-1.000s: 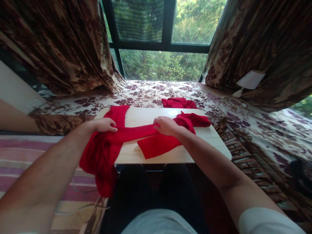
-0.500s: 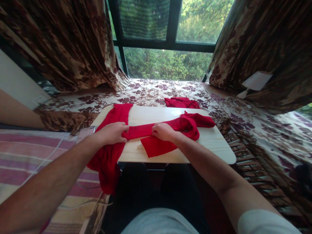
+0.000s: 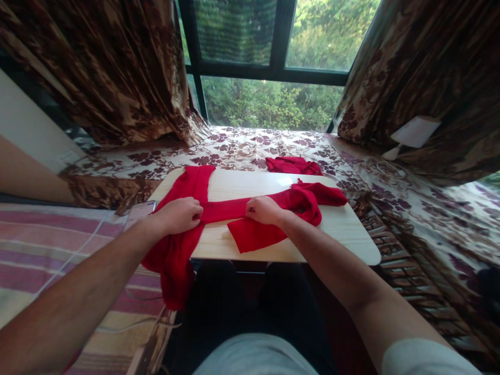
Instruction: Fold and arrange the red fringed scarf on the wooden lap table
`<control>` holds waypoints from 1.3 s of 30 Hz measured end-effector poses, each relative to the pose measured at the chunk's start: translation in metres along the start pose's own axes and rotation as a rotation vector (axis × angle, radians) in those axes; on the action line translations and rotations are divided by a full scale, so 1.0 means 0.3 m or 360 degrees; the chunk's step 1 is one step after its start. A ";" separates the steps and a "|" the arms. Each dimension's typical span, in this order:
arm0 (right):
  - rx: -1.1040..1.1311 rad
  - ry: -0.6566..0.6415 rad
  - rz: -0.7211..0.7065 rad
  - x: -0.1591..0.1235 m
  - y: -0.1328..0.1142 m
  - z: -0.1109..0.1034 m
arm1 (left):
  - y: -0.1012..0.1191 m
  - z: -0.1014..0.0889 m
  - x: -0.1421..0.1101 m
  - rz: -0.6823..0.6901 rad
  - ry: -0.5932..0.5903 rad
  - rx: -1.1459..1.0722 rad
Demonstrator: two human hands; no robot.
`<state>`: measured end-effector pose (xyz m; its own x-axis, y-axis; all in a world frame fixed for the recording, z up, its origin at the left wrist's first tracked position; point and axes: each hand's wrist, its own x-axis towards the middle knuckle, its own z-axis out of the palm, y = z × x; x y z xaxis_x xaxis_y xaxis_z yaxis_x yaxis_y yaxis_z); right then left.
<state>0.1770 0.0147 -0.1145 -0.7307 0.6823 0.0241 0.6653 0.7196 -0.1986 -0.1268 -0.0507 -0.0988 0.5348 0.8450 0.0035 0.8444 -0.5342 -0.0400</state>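
Observation:
A long piece of soft red cloth (image 3: 224,209) lies across a small pale wooden table (image 3: 336,234). My left hand (image 3: 183,214) is closed on the cloth near the table's left side, where a wider part hangs over the edge. Further right, my right hand (image 3: 263,210) pinches the same cloth. Between the hands runs a flat, narrow strip of it. Below my right hand a flat end points to the left, while looped and bunched folds lie beyond my right wrist. Whether the cloth is a garment or a scarf I cannot tell.
Another crumpled red cloth (image 3: 294,165) lies behind the table on the flower-patterned cover (image 3: 234,140). A phone (image 3: 139,212) rests at the left on a striped bed cover (image 3: 35,245). At the right stands a small white lamp (image 3: 416,130). Curtains frame the window.
The whole view has shifted slightly. My left fingers have drawn closer together on the cloth; my right hand keeps its grip. The cloth lies almost as before.

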 end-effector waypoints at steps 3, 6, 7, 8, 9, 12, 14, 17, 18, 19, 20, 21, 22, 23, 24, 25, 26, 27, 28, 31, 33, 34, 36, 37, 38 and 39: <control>-0.0005 -0.0005 -0.0001 -0.003 -0.001 -0.001 | 0.011 -0.004 -0.003 0.0039 0.0037 0.0116; -0.0011 -0.0017 0.0013 -0.004 -0.003 -0.002 | 0.015 -0.012 -0.007 0.0046 0.0042 0.0164; -0.0013 -0.0020 0.0019 -0.004 -0.003 -0.002 | 0.017 -0.015 -0.009 0.0047 0.0031 0.0167; -0.0014 -0.0021 0.0024 -0.004 -0.003 -0.002 | 0.018 -0.018 -0.010 0.0045 0.0014 0.0171; -0.0016 -0.0020 0.0029 -0.003 -0.003 -0.002 | 0.019 -0.020 -0.011 0.0037 -0.0008 0.0179; -0.0018 -0.0014 0.0034 -0.002 -0.002 0.001 | 0.023 -0.024 -0.013 0.0000 -0.0055 0.0233; -0.0016 -0.0013 0.0034 -0.001 -0.001 0.002 | 0.023 -0.023 -0.013 -0.0009 -0.0053 0.0248; -0.0014 -0.0019 0.0025 -0.001 0.000 0.002 | 0.017 -0.019 -0.012 0.0007 -0.0041 0.0219; -0.0013 -0.0022 0.0023 -0.001 0.000 0.002 | 0.015 -0.017 -0.012 0.0013 -0.0044 0.0215; -0.0011 -0.0024 0.0025 -0.002 0.000 0.001 | 0.012 -0.016 -0.011 0.0019 -0.0045 0.0219; -0.0008 -0.0027 0.0029 -0.002 -0.001 0.000 | 0.010 -0.015 -0.010 0.0024 -0.0046 0.0228; -0.0007 -0.0026 0.0035 -0.003 -0.001 0.000 | 0.009 -0.016 -0.009 0.0028 -0.0041 0.0244; -0.0006 -0.0027 0.0039 -0.003 -0.001 -0.001 | 0.010 -0.017 -0.008 0.0026 -0.0027 0.0265; -0.0005 -0.0027 0.0040 -0.004 -0.001 -0.001 | 0.012 -0.020 -0.007 0.0017 -0.0005 0.0289; -0.0003 -0.0025 0.0040 -0.004 -0.001 0.000 | 0.015 -0.024 -0.007 0.0001 0.0024 0.0317; 0.0000 -0.0022 0.0037 -0.005 0.000 0.001 | 0.019 -0.030 -0.007 -0.0020 0.0055 0.0348; 0.0003 -0.0016 0.0033 -0.005 0.002 0.002 | 0.024 -0.036 -0.008 -0.0041 0.0087 0.0383; 0.0005 -0.0008 0.0028 -0.005 0.003 0.003 | 0.030 -0.043 -0.010 -0.0053 0.0117 0.0417; 0.0006 0.0000 0.0023 -0.005 0.004 0.004 | 0.037 -0.051 -0.012 -0.0053 0.0148 0.0449; 0.0006 0.0005 0.0017 -0.005 0.005 0.005 | 0.057 -0.072 -0.024 -0.0002 0.0233 0.0522; 0.0003 -0.0005 0.0019 -0.004 0.003 0.005 | 0.069 -0.081 -0.032 0.0028 0.0251 0.0548; 0.0000 -0.0007 0.0020 -0.004 0.002 0.004 | 0.074 -0.084 -0.035 0.0033 0.0242 0.0547; -0.0010 -0.0005 0.0019 -0.004 0.001 0.003 | 0.080 -0.083 -0.038 0.0029 0.0200 0.0508; -0.0016 -0.0003 0.0019 -0.004 0.000 0.003 | 0.081 -0.080 -0.038 0.0025 0.0171 0.0476; -0.0021 -0.0001 0.0021 -0.004 0.000 0.003 | 0.080 -0.075 -0.038 0.0018 0.0140 0.0440; -0.0024 0.0002 0.0023 -0.005 0.000 0.003 | 0.078 -0.070 -0.038 0.0007 0.0109 0.0403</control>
<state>0.1778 0.0136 -0.1153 -0.7208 0.6927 0.0225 0.6780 0.7115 -0.1843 -0.1125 -0.0733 -0.0789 0.5469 0.8343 0.0702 0.8116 -0.5077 -0.2891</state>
